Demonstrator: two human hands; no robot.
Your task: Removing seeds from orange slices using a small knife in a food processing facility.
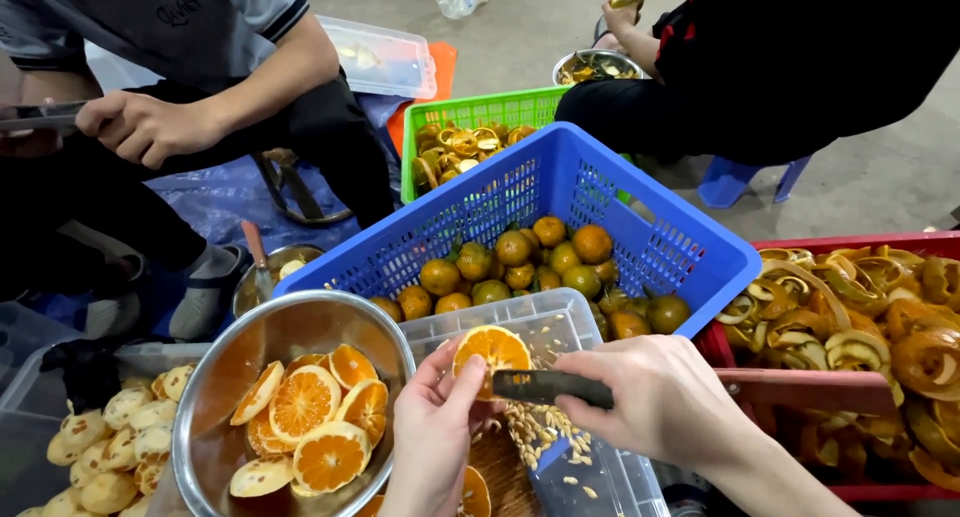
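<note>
My left hand [432,432] holds a cut orange half [490,352], cut face up, over a clear plastic tub [560,322] with seeds in it. My right hand [655,392] grips a dark-bladed knife [545,387], its blade lying flat just under the orange half, tip by my left fingers. A steel bowl [250,347] of orange halves stands to the left.
A blue crate [560,177] of whole green-orange fruit stands ahead. Peels fill a red crate [880,247] at right and a green crate [480,112] behind. Peeled fruit lies in a tub [110,427] at lower left. Two other people sit across, one at left, one at right.
</note>
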